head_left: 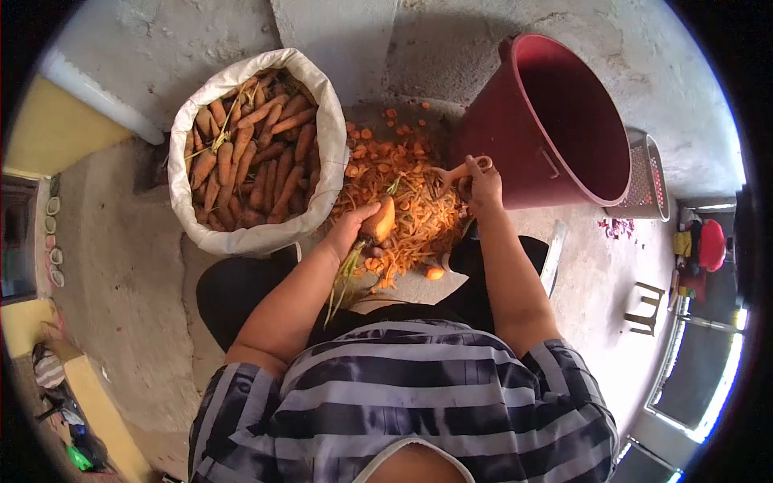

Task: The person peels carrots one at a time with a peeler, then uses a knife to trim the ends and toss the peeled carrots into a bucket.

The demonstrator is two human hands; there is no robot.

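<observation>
My left hand (pixel 349 229) is closed around a partly peeled carrot (pixel 382 220), its bright orange side showing and its green stalks hanging toward my lap. To the right, my right hand (pixel 485 189) grips a peeler (pixel 451 174) with an orange-brown handle; the blade end points left, apart from the carrot. Below both hands, a heap of orange peelings and cut carrot ends (pixel 419 229) covers the floor between my legs. Beside my left arm stands a white woven sack (pixel 326 129) with a rolled rim, full of unpeeled carrots (pixel 241 153).
A large dark red bucket (pixel 499 121) leans or stands at the right, close to my right hand. Behind it is a grey perforated basket (pixel 659 181), with purple scraps (pixel 618 229) on the floor nearby. A concrete wall (pixel 451 40) rises in front.
</observation>
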